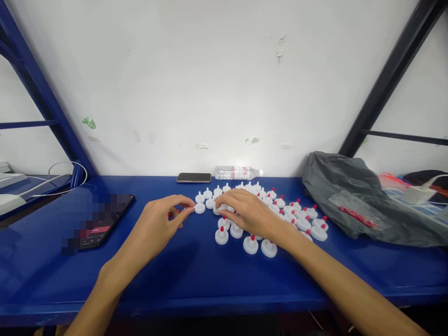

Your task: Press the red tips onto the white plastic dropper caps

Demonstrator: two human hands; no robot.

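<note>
Many white nozzle caps (250,245) stand on the blue table, a number of them with small red tips (221,229). Those at the back left, such as the white cap (199,208) beside my left fingertips, have bare white spouts. My left hand (166,214) is closed in a pinch; whatever is between thumb and forefinger is too small to make out. A few loose red tips (169,215) show partly behind it. My right hand (250,212) reaches over the group, its thumb and fingers closed around a white nozzle cap (221,206), mostly hidden by the fingers.
A clear plastic bottle (238,172) lies against the wall beside a phone (193,178). Another phone (101,224), partly pixelated, lies at left. On the right, a grey plastic bag (329,196) carries a small clear bag of red tips (359,216). Metal posts (45,88) rise at both sides.
</note>
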